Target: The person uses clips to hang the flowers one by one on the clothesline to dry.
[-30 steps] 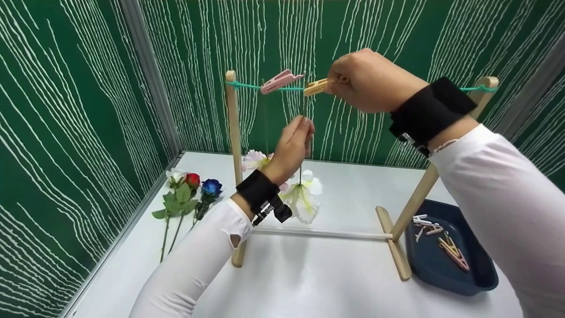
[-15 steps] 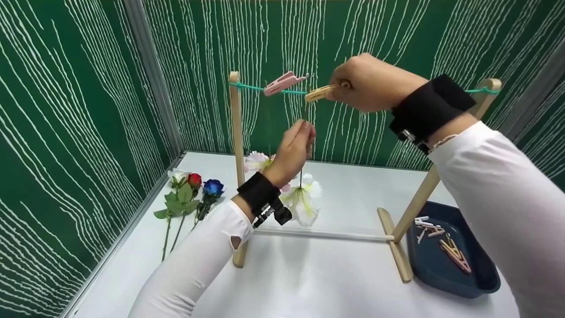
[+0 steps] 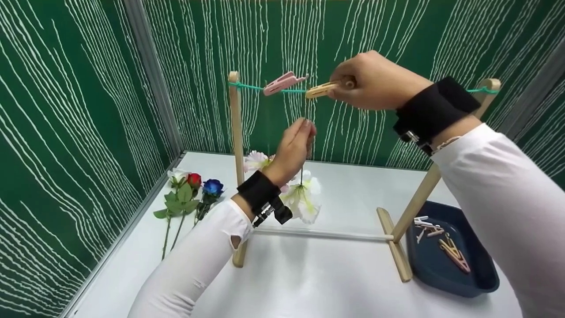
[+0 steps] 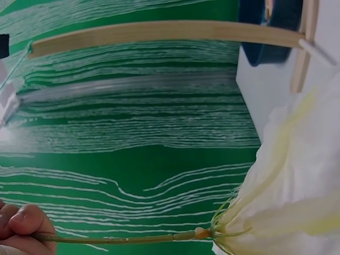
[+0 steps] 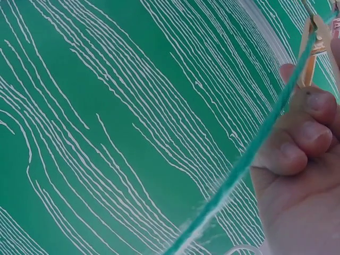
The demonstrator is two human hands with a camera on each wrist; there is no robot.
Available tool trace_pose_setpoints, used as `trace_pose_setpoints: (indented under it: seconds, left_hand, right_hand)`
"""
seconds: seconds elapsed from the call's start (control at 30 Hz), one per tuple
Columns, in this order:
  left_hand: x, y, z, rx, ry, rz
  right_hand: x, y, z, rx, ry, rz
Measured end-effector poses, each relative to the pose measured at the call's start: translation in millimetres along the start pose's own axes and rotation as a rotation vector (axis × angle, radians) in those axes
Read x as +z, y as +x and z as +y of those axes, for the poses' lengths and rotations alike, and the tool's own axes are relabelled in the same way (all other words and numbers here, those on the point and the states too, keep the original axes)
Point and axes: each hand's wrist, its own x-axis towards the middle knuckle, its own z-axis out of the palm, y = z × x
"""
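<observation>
Pinches a thin green stem (image 4: 133, 240) between thumb and fingers of the left hand (image 3: 291, 148), above a white flower (image 3: 304, 201) hanging head-down from it, well over the white table (image 3: 335, 282). Grips a yellow clothespin (image 3: 321, 90) in the right hand (image 3: 373, 81), higher and farther right, keeping its tip at the green cord (image 3: 293, 91), by the top of that stem. Cannot make out the exact contact between tip and stem. Just left on the same cord, shows a tilted pink clothespin (image 3: 280, 84), and below it a pink flower (image 3: 256, 161), head down and partly hidden behind the left hand. Has the cord tied to both posts of a wooden stand (image 3: 236, 123), joined low down by a whitish rod (image 3: 326, 234). At left on the table, shows a white rose (image 3: 178, 176), a red rose (image 3: 193, 179) and a blue rose (image 3: 212, 187) lying close together. Beside the stand's right foot, shows a dark blue basin (image 3: 461, 289) holding loose clothespins (image 3: 454, 256). Behind, shows a green wall (image 3: 212, 44) streaked with white lines.
</observation>
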Motion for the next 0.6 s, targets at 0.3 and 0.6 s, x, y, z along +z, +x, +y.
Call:
trace_pose_setpoints:
  seconds: [0.3, 0.6]
  left_hand:
    - [-1.3, -6.3, 2.5, 0.02, -0.005, -0.006]
    - [-2.5, -19.6, 14.3, 0.029, 0.144, 0.041]
  right_hand:
    - [3, -14.0, 1, -0.043, 0.013, 0.165]
    - [9, -38.3, 8, -0.234, 0.01, 0.431]
